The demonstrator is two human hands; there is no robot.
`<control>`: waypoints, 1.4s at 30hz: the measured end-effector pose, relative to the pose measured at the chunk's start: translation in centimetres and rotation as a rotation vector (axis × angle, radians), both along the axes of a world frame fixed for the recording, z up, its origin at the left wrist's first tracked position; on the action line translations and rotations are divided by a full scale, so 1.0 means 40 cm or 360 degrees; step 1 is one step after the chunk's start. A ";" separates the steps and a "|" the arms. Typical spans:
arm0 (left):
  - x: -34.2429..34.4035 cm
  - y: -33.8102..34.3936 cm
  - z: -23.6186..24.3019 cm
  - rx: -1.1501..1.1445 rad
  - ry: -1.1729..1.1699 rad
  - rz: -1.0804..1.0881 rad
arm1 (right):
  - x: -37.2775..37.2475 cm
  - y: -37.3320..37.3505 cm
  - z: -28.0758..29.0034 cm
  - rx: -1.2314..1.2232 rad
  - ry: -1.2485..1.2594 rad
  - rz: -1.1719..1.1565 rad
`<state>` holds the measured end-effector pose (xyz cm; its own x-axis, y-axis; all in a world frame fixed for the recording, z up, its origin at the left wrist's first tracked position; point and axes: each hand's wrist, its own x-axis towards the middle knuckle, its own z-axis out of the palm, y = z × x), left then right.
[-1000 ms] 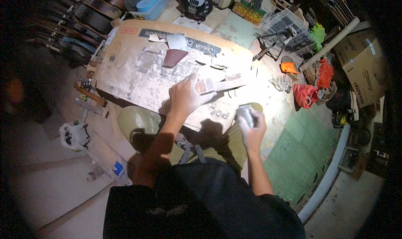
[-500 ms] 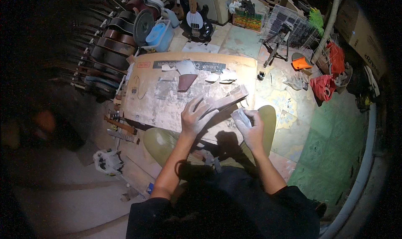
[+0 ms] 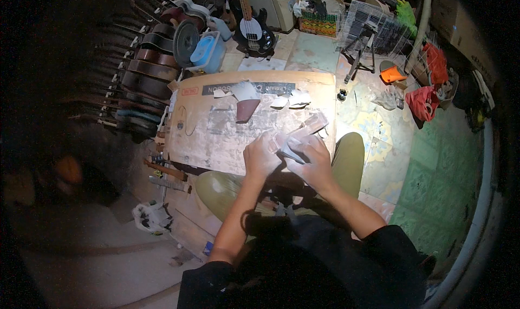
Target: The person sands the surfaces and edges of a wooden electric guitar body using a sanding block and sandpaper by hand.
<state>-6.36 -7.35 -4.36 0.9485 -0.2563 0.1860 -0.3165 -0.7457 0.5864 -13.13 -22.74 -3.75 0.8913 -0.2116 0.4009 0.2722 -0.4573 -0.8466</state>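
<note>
My left hand [image 3: 261, 156] is closed round the near end of a long, narrow, dust-covered wooden piece [image 3: 313, 125], whose far end points up and to the right. My right hand [image 3: 314, 161] pinches a folded grey sheet of sandpaper [image 3: 293, 155] against the wood, close beside the left fingers. White dust coats both hands. Beyond them, torn sandpaper lies on a flattened cardboard sheet [image 3: 216, 141]: a reddish-brown piece [image 3: 247, 111] and several pale scraps [image 3: 299, 98]. The wood's underside is in shadow.
Many guitars [image 3: 149, 73] stand racked at the left, and a black bass guitar [image 3: 256, 35] stands beyond the cardboard. A blue plastic tub [image 3: 215, 57], tripod [image 3: 364, 49], wire cage [image 3: 379, 24] and red bag [image 3: 422, 104] are around. Tools [image 3: 165, 171] lie left of my knee.
My right hand has come in leftward, bringing the sandpaper from apart onto the wooden piece. The left fingers, spread before, now wrap the wood. The view has shifted slightly.
</note>
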 end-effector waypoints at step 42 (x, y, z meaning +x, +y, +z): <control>0.033 0.026 -0.029 -0.0103 -0.0016 -0.0038 | 0.166 0.076 0.059 -0.0422 0.0058 -0.0209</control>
